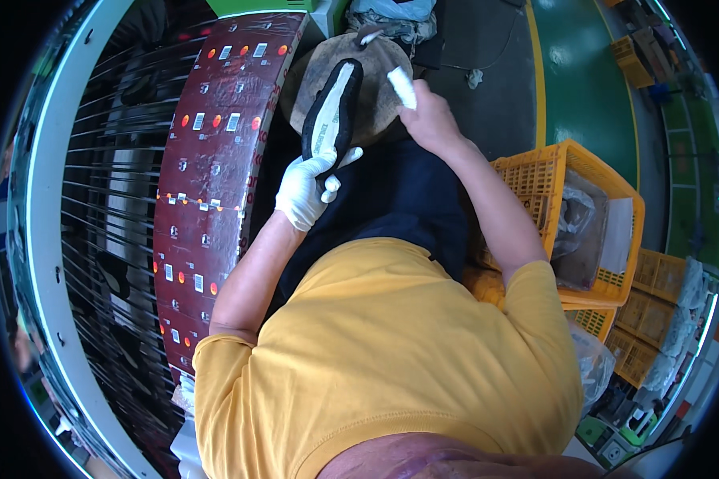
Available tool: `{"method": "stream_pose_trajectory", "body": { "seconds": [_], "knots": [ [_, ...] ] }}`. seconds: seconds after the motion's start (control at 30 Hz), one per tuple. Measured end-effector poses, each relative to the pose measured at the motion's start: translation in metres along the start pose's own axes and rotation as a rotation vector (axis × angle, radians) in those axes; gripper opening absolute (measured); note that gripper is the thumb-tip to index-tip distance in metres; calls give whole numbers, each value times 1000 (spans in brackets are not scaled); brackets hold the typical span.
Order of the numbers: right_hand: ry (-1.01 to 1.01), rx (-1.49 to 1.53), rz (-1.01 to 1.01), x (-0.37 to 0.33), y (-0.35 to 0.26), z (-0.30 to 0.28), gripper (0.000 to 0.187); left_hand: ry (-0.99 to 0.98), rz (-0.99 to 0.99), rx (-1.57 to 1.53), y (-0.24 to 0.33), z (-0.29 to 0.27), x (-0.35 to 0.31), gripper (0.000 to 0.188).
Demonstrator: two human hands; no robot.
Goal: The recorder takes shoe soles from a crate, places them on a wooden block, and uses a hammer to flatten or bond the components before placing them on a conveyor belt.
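White cotton covers the left hand [303,190], which is clenched around the lower end of a black shoe sole with a pale grey-green insole face [333,112], holding it upright over a round brown worn work pad [383,88] just ahead of the person's lap. The sole's upper end rests against or just above that pad; which of the two cannot be told. The bare right hand [429,118] is closed around a small white wrapped stick-like tool [402,86], whose tip lies on the pad just beside the sole's right edge, not clearly touching it.

To the person's left, a long dark red cardboard box with small printed labels and orange dots [212,160] runs alongside the left forearm, and beyond it stands a black wire rack with a pale curved frame [96,239]. To the right, close under the right elbow, sits an orange slotted plastic crate [591,172] holding clear plastic bags; more crates stand behind it on the green painted floor [583,80].

Both forearms reach forward from a yellow shirt, the left bent inward, the right stretched further with the wrist turned down.
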State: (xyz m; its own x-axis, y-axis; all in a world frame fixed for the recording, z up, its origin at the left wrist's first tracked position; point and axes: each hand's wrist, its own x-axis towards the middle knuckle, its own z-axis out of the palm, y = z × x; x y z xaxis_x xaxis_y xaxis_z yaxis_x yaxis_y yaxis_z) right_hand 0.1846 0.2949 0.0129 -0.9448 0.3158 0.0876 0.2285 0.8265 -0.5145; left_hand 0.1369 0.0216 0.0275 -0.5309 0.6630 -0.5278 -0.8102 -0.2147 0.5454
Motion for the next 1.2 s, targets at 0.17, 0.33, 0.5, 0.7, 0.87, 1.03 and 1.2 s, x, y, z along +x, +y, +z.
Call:
{"method": "stream_pose_trajectory", "body": {
  "seconds": [0.17, 0.33, 0.5, 0.7, 0.87, 1.03, 1.2],
  "knots": [
    [84, 181, 45, -10, -6, -2, 32, 12, 14, -8, -2, 7, -3, 32],
    [105, 325, -38, -18, -35, -19, 39, 42, 14, -49, -5, -2, -1, 32],
    [-56, 61, -24, -20, -7, 0, 37, -5, 29, -11, 0, 8, -1, 31],
    [65, 177, -14, -35, -17, 3, 35, 1, 29, 15, 0, 3, 0, 31],
    [104, 285, -113, -33, -44, -23, 36, 56, 17, -2, 0, 4, -2, 30],
    [-25, 46, -70, -43, -6, 9, 36, 11, 24, 25, 0, 7, -1, 31],
    [244, 583, -104, -41, -61, -60, 31, 22, 26, -10, 0, -1, -1, 31]
  ]
}}
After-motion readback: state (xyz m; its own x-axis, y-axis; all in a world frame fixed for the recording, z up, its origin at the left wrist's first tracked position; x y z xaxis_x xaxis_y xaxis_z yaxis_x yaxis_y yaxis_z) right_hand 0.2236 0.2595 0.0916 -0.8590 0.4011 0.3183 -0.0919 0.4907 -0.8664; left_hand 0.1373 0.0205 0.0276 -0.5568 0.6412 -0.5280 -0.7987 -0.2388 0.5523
